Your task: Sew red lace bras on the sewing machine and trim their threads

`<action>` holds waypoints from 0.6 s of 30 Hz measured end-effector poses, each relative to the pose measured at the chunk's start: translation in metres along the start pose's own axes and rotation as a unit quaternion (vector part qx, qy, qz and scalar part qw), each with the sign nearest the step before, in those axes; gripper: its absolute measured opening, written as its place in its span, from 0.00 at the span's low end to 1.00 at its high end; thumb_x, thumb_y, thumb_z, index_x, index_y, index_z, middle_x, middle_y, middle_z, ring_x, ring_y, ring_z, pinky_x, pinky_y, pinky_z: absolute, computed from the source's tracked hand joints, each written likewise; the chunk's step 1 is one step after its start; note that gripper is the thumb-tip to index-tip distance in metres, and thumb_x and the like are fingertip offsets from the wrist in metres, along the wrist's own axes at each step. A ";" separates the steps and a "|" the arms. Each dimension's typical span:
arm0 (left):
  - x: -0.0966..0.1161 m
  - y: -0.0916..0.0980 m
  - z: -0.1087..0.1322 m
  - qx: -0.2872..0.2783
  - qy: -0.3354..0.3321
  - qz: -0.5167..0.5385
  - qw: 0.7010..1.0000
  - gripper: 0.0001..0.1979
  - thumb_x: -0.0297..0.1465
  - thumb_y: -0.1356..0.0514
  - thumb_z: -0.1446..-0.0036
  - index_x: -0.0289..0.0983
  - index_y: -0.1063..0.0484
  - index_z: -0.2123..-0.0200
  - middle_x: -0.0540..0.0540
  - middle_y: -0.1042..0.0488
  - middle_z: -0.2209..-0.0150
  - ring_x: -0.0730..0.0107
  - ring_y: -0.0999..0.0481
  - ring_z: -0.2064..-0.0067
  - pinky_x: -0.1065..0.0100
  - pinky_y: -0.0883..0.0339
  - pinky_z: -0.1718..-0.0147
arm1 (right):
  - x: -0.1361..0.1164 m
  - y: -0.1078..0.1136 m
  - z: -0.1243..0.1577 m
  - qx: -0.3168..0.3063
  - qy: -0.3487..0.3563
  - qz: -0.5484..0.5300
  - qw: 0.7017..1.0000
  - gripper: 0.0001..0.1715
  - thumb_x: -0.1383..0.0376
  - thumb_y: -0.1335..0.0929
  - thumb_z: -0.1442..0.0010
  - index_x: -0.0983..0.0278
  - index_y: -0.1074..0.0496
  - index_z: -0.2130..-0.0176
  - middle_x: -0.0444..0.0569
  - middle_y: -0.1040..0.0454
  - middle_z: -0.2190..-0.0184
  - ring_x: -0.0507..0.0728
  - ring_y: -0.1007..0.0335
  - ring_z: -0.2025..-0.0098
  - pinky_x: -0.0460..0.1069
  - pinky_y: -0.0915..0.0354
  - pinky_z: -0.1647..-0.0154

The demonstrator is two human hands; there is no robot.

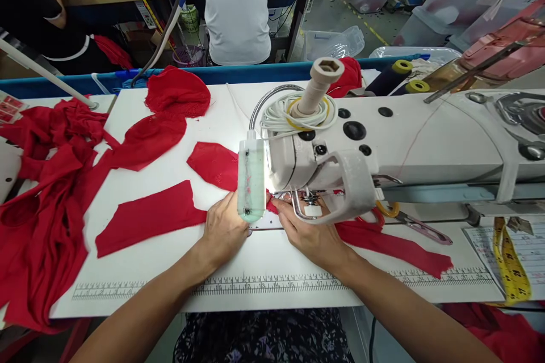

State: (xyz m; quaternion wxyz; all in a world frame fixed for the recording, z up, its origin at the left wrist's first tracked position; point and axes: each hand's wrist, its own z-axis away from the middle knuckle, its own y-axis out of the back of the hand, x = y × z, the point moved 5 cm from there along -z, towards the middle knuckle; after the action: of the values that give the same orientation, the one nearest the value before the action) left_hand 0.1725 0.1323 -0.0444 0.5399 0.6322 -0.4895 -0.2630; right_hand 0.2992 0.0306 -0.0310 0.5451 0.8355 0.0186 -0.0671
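Observation:
My left hand (222, 228) lies on the white table just left of the needle, pressing down a long red fabric strip (149, 216). Its fingertips are hidden behind the small work lamp (251, 180). My right hand (310, 233) rests flat beside the presser foot (310, 203), fingers stretched out on the same red strip, which runs on to the right (400, 248). The white sewing machine (409, 136) arches over both hands.
A heap of red fabric (42, 204) covers the table's left side, with more red pieces (176, 93) further back. Scissors (409, 224) lie right of the needle, a yellow tape measure (508, 264) at the far right. A person in white (238, 5) sits behind.

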 end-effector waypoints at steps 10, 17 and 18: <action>0.007 0.005 -0.004 -0.010 -0.024 -0.040 0.999 0.10 0.24 0.46 0.39 0.41 0.26 0.63 0.46 0.32 0.69 0.67 0.37 0.69 0.66 0.52 0.74 | -0.001 -0.002 0.004 0.025 -0.007 0.006 1.000 0.15 0.70 0.36 0.35 0.63 0.23 0.53 0.50 0.25 0.68 0.58 0.34 0.63 0.54 0.43 0.57; 0.007 0.006 -0.004 -0.012 -0.034 -0.046 0.998 0.10 0.26 0.47 0.36 0.39 0.25 0.64 0.46 0.33 0.70 0.69 0.40 0.70 0.68 0.53 0.75 | 0.006 0.005 0.002 0.083 -0.010 -0.027 0.996 0.14 0.70 0.34 0.36 0.63 0.22 0.70 0.49 0.29 0.75 0.57 0.36 0.67 0.53 0.42 0.59; 0.007 0.005 -0.004 -0.017 -0.034 -0.046 0.998 0.10 0.25 0.47 0.36 0.39 0.25 0.65 0.46 0.33 0.69 0.69 0.40 0.70 0.68 0.53 0.75 | 0.006 0.006 0.001 0.087 -0.007 -0.023 0.996 0.14 0.70 0.34 0.36 0.63 0.22 0.71 0.49 0.30 0.75 0.57 0.37 0.68 0.53 0.42 0.59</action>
State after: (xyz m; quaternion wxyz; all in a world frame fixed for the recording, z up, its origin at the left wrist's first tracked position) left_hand 0.1772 0.1284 -0.0369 0.5208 0.6359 -0.4732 -0.3169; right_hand 0.3055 0.0267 -0.0271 0.4684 0.8788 0.0280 -0.0863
